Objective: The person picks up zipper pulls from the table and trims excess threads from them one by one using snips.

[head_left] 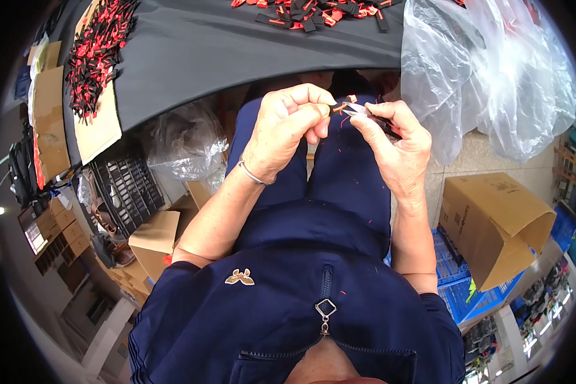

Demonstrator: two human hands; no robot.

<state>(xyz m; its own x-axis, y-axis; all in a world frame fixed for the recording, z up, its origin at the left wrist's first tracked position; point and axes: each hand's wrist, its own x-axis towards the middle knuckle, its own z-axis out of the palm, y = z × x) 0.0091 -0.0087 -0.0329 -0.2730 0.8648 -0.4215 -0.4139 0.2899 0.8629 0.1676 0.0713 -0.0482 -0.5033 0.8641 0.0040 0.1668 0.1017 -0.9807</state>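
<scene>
Over my lap, my left hand (291, 121) is closed in a pinch. A small orange-red strip (339, 109) sticks out from its fingertips, mostly hidden by them. My right hand (393, 137) is closed around a pair of thread snips (356, 110) with pale metal blades and a dark handle. The blades point left and meet the strip, just beside the left fingertips. Whether they touch it or are only in front of it, I cannot tell. Red thread ends hang around the blades, and red bits lie on my dark blue trousers (339, 173).
A black-covered table (224, 48) stands ahead, with a pile of black-and-red tabs (102, 54) at left and more tabs (310, 13) at the back. Clear plastic bags (486, 77) hang at right. An open cardboard box (493, 224) sits on a blue crate (454, 269).
</scene>
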